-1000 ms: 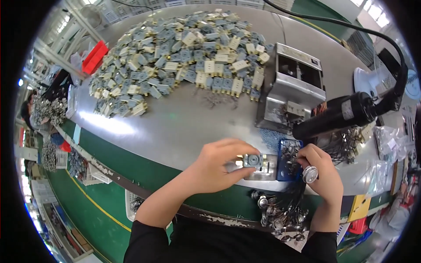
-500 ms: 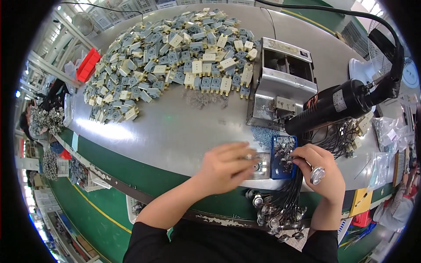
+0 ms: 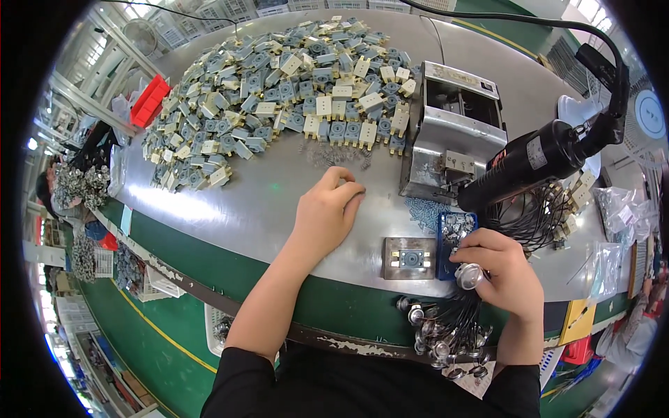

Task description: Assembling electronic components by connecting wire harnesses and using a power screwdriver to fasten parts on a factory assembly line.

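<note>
My left hand (image 3: 324,212) rests low over the bench, fingers curled and closed at the tips, just below a scatter of small coil springs (image 3: 327,155). Whatever those fingertips hold is hidden. Tucked in my right hand (image 3: 512,279) is a round silver metal part (image 3: 469,276). That hand's thumb and forefinger reach over a blue tray (image 3: 444,268) of small metal pieces. Left of the tray, a metal fixture block (image 3: 391,272) carries a grey plastic housing (image 3: 412,259) with its inside facing up. Blue screws (image 3: 423,212) lie beyond the tray.
A large heap of grey and cream plastic housings (image 3: 279,90) covers the far bench. The metal box-shaped machine (image 3: 456,125) and a black cylindrical power tool (image 3: 523,164) stand at right. Black-wired round metal parts (image 3: 439,341) hang at the front edge. A red bin (image 3: 150,101) sits far left.
My left hand has moved from above the fixture block up and left to the springs, uncovering the housing. My right hand has shifted slightly left, with the round metal part still in it.
</note>
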